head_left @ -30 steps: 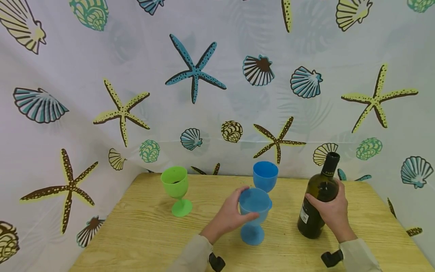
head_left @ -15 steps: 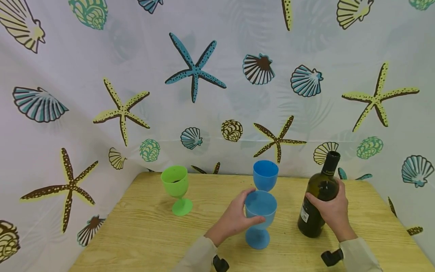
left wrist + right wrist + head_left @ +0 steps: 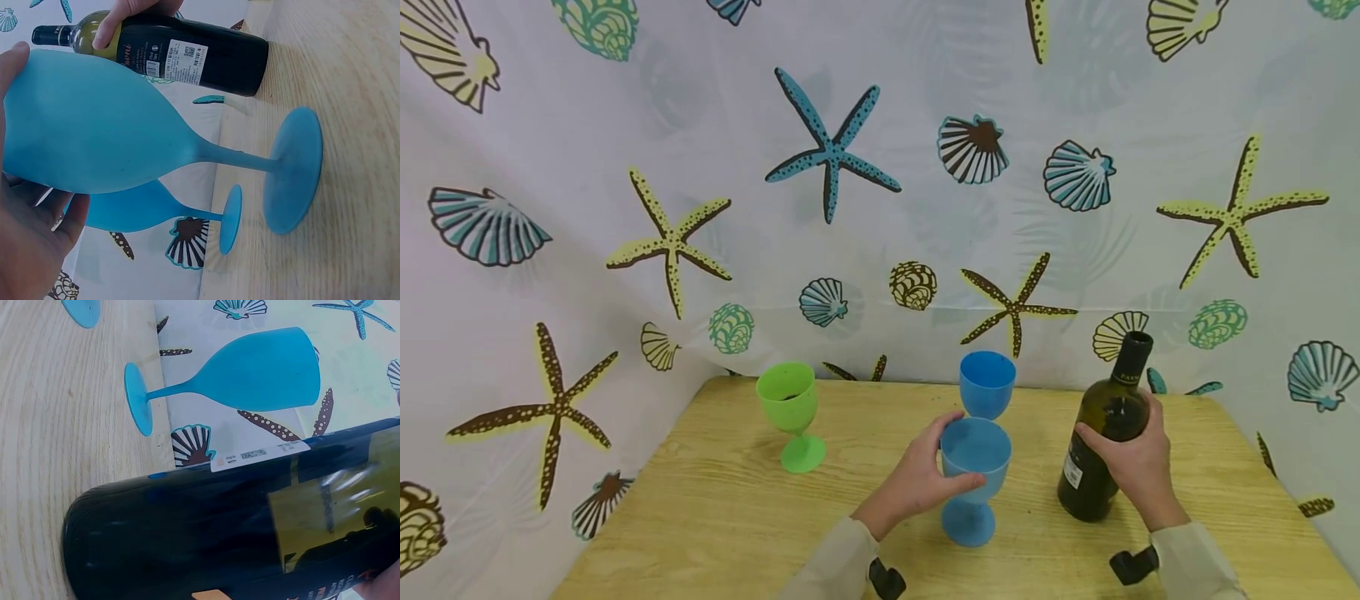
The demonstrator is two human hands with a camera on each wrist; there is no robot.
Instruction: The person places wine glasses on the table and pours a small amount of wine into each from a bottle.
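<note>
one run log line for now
left hand: holds pale blue goblet; right hand: grips dark bottle; darker blue goblet: behind pale one; green goblet: leftmost

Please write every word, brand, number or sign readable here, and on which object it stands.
"PAV" on the neck of the wine bottle; following letters unclear.
"oni", apparently, on the bottle's dark label, beside a barcode; letters before unclear.
White sticker on the bottle: square code; print too small to read.
Other bottle lettering, seen from the right wrist: too blurred.
Light-blue goblet, darker blue goblet, green goblet: no text seen.
</note>
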